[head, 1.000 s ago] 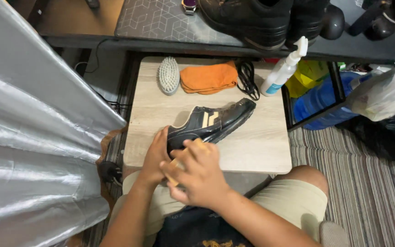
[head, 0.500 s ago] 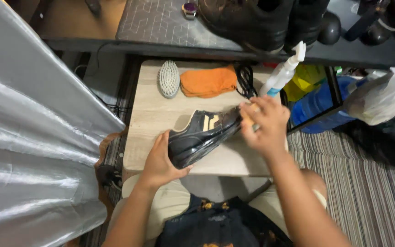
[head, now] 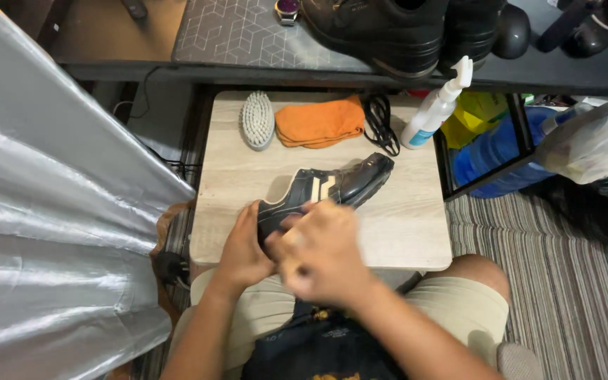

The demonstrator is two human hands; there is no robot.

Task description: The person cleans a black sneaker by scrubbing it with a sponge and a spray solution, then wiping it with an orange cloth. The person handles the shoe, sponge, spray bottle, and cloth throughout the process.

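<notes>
Shoe: a dark sneaker with pale stripes on its side, lying on the light wooden surface, heel end towards me at the near edge, toe pointing away and to the right.

Working from the left of my view. A silver, sheeny sheet fills the left side, well apart from the shoe. My left hand comes next: its grip is closed around the heel end of the shoe, thumb on the near side, fingers wrapped against the upper. My right hand sits just beside it, over the shoe's rear and opening. It is blurred; I cannot tell whether its grip is clenched or released, though it appears to lie on the shoe.

On the far part of the surface, again left to right: a pale-bristled brush, bristles up; just beside it a folded orange cloth; then a coil of black laces, touching the cloth's right edge; then a white spray bottle, upright at the far right corner. None of these touch the shoe.

Beyond the surface, a dark shelf carries a pair of black boots. To the right of the surface, a blue container stands on the striped rug.
</notes>
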